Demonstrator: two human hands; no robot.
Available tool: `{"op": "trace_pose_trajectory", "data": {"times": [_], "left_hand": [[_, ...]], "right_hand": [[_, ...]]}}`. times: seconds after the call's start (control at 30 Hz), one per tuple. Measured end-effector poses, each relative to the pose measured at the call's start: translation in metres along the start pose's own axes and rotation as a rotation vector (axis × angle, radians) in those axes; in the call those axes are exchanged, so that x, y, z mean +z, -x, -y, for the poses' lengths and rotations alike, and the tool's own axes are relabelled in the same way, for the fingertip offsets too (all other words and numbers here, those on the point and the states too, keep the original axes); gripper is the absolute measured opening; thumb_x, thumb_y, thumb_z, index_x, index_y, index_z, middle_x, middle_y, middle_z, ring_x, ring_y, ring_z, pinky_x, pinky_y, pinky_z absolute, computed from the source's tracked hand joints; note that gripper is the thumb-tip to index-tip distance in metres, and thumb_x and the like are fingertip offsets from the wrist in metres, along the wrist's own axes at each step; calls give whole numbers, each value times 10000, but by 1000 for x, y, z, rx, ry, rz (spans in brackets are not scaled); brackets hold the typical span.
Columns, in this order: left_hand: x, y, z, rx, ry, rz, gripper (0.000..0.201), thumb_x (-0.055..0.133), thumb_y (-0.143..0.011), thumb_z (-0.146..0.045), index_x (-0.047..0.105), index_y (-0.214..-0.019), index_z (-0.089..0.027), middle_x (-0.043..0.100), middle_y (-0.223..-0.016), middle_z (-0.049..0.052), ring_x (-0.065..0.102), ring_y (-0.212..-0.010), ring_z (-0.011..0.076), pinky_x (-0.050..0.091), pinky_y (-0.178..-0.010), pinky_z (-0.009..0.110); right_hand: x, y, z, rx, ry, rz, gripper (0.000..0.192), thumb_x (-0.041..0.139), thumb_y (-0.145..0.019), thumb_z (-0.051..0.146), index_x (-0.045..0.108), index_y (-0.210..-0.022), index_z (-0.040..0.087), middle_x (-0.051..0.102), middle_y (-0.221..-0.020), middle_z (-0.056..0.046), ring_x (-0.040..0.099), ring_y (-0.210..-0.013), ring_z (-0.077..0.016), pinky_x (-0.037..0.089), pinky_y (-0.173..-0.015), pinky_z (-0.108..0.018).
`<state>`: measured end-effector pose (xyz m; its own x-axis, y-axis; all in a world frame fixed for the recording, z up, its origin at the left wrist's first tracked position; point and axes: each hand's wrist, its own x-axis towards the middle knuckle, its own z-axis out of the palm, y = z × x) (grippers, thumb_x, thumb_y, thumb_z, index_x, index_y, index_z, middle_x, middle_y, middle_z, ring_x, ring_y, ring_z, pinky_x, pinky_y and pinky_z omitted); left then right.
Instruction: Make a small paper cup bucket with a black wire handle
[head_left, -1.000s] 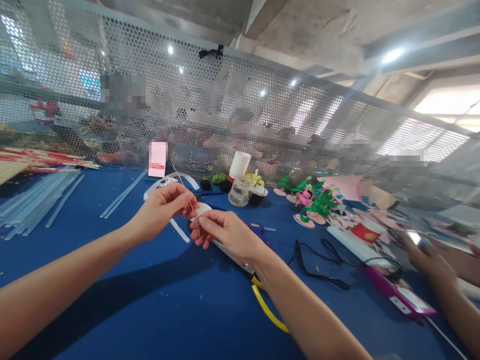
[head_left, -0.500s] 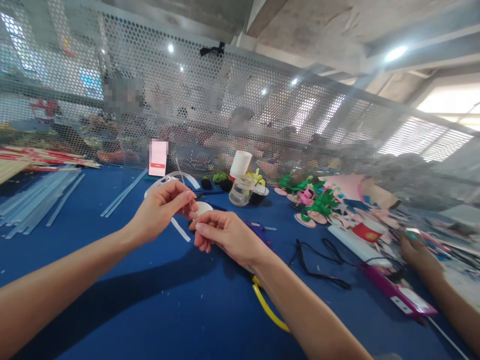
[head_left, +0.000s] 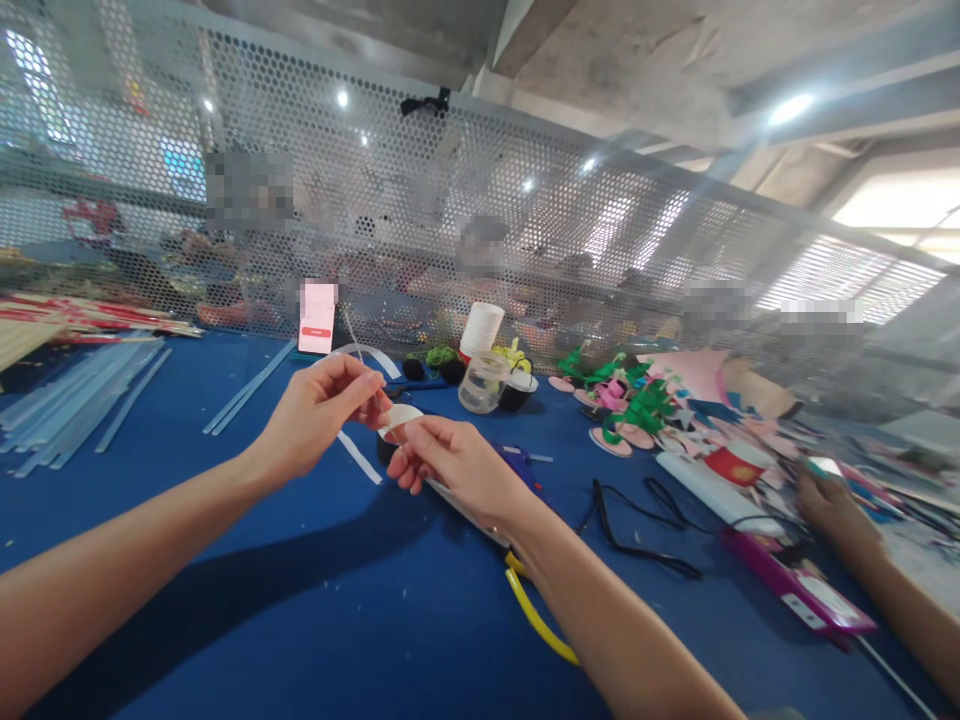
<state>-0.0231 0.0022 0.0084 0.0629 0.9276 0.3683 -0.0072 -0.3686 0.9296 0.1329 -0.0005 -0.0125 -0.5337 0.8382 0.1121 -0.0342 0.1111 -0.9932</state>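
Left hand (head_left: 319, 408) pinches thin strand (head_left: 353, 336); cannot tell what right hand (head_left: 459, 462) grips
Likely light, bendy; pinch at near end

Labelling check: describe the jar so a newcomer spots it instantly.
Find the perforated screen behind the blue table. Before its middle stands a white stack; the jar sits just nearer the viewer. Unlike its opaque neighbours, it is see-through.

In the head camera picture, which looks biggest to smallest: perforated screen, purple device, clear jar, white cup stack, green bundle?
1. Perforated screen
2. Purple device, though it sits nearer the camera
3. Clear jar and white cup stack: too alike to rank
4. Green bundle
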Motion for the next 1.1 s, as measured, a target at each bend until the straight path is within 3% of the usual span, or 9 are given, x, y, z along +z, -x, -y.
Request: {"op": "trace_pose_trajectory", "data": {"times": [0.23, 0.57, 0.87, 1.1], "left_hand": [[0, -2, 1, -41, 40, -47, 202, 602, -686, -292, 483, -610, -147, 583, -532, -25, 558, -481, 88, 456, -500, 213], [0, 1, 3, -11, 10, 22, 163, 585, -704, -275, 494, -654, -149, 595, -566, -27, 572, -508, 84, 464, -510, 199], [0, 2, -2, 16, -118, 12, 134, 594, -685, -253, 514, -677, -146, 602, -529, -17, 588, -516, 107, 487, -531, 224], [1, 2, 2, 29, -59, 2, 145, 600, -677, -260, 503, -660, -154, 589, -517, -28, 571, -491, 101, 478, -512, 226]], "right_hand": [[3, -1, -4, -68, 245, -139, 93, 515, -732, 183, 555, -803, 140, 588, -624, 4, 536, -525, -68, 444, -512, -200], [5, 0, -8, -160, 380, -122, 100, 483, -761, 240, 544, -756, 160, 584, -625, 4, 538, -553, -81, 441, -530, -206], [5, 3, -5, -112, 367, -110, 124, 455, -770, 220, 559, -770, 152, 556, -568, 19, 505, -474, -63, 426, -465, -184], [9, 1, -2, -61, 218, -72, 110, 471, -763, 215, 554, -741, 146, 545, -549, 25, 491, -441, -48, 420, -441, -174]]}}
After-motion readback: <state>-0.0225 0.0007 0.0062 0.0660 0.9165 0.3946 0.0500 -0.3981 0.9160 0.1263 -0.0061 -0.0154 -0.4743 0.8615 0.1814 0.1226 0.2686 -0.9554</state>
